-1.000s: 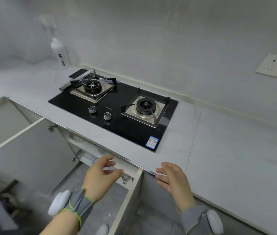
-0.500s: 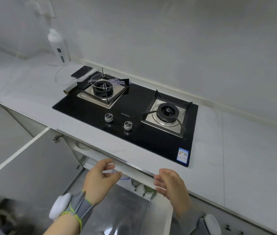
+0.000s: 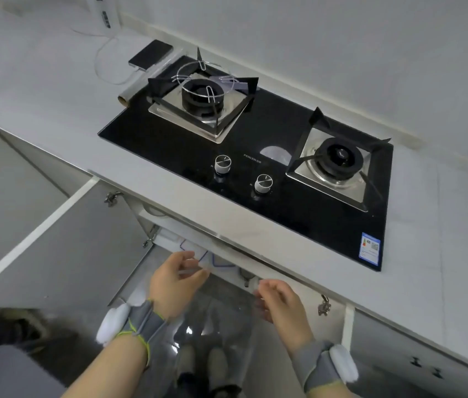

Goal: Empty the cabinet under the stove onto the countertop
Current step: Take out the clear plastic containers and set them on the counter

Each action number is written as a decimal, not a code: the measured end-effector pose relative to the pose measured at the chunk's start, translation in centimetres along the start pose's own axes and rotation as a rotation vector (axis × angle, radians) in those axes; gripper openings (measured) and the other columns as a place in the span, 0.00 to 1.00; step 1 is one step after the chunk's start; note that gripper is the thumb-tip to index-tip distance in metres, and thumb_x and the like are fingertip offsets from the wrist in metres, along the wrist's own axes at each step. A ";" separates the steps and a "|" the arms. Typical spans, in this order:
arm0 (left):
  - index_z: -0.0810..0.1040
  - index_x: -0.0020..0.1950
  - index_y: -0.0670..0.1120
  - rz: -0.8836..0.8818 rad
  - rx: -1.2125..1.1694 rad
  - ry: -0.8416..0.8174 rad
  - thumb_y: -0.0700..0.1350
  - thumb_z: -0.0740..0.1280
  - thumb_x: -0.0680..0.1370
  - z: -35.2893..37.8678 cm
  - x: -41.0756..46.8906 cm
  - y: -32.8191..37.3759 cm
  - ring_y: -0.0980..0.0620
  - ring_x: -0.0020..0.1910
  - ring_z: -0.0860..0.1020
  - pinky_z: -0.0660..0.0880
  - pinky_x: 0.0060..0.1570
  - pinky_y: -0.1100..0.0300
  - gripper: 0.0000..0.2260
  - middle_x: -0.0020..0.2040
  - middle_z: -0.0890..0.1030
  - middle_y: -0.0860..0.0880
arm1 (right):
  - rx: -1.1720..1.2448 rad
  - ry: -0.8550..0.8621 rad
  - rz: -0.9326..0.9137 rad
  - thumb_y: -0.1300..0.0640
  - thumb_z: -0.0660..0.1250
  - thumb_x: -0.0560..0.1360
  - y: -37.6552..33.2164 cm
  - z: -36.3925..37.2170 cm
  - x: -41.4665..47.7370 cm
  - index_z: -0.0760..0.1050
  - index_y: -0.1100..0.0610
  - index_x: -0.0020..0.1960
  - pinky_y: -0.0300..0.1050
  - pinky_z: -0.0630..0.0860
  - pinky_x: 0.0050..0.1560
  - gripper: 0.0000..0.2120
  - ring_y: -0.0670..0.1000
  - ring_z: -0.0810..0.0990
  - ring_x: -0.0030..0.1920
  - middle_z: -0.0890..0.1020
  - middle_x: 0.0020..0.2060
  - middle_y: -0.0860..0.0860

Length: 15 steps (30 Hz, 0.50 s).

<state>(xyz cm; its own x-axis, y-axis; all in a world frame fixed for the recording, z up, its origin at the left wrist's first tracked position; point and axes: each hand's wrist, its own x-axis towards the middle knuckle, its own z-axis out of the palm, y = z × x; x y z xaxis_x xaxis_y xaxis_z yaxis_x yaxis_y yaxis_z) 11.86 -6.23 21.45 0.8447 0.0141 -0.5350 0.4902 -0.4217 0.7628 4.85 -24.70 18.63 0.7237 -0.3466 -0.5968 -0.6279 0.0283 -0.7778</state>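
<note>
Right door (image 3: 347, 328) swung wider, edge-on; left hand (image 3: 176, 284), right hand (image 3: 282, 304) half-curled, hold unclear.

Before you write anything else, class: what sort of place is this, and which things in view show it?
Most likely a home kitchen: a two-burner gas hob is set into a pale countertop, and an open cabinet door stands below its edge.
</note>
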 end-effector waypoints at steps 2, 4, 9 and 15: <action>0.75 0.58 0.47 -0.017 -0.018 0.001 0.43 0.72 0.71 0.1 0.5 -1.0 0.47 0.46 0.81 0.78 0.52 0.49 0.17 0.49 0.81 0.48 | -0.045 -0.004 0.012 0.52 0.69 0.71 1.5 0.7 1.3 0.79 0.52 0.44 0.55 0.78 0.54 0.05 0.56 0.82 0.46 0.84 0.42 0.55; 0.75 0.56 0.50 -0.043 -0.029 0.028 0.49 0.72 0.65 0.5 1.3 -2.6 0.47 0.46 0.81 0.78 0.51 0.48 0.20 0.49 0.81 0.49 | -0.079 -0.032 0.027 0.48 0.69 0.69 3.3 1.6 2.9 0.79 0.51 0.43 0.55 0.78 0.54 0.07 0.55 0.83 0.46 0.84 0.41 0.53; 0.73 0.55 0.53 -0.092 -0.067 0.043 0.53 0.70 0.64 2.1 4.3 -7.8 0.48 0.48 0.81 0.79 0.52 0.47 0.20 0.50 0.81 0.51 | -0.049 -0.049 0.058 0.56 0.67 0.74 8.0 3.6 7.2 0.78 0.52 0.44 0.54 0.78 0.54 0.02 0.55 0.82 0.46 0.84 0.43 0.54; 0.74 0.58 0.49 -0.086 -0.167 0.085 0.50 0.73 0.65 5.0 8.6 -14.3 0.47 0.47 0.81 0.79 0.52 0.47 0.23 0.52 0.81 0.47 | 0.037 -0.014 0.053 0.59 0.64 0.76 13.6 5.7 12.8 0.76 0.54 0.42 0.59 0.77 0.52 0.05 0.56 0.80 0.42 0.81 0.38 0.55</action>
<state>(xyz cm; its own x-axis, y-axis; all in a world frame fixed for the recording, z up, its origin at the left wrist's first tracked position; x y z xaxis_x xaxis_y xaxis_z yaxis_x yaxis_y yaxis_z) 11.03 -4.63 4.13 0.8099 0.1235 -0.5735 0.5841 -0.2600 0.7689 7.15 -23.43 -0.72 0.6936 -0.3304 -0.6401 -0.6549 0.0810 -0.7514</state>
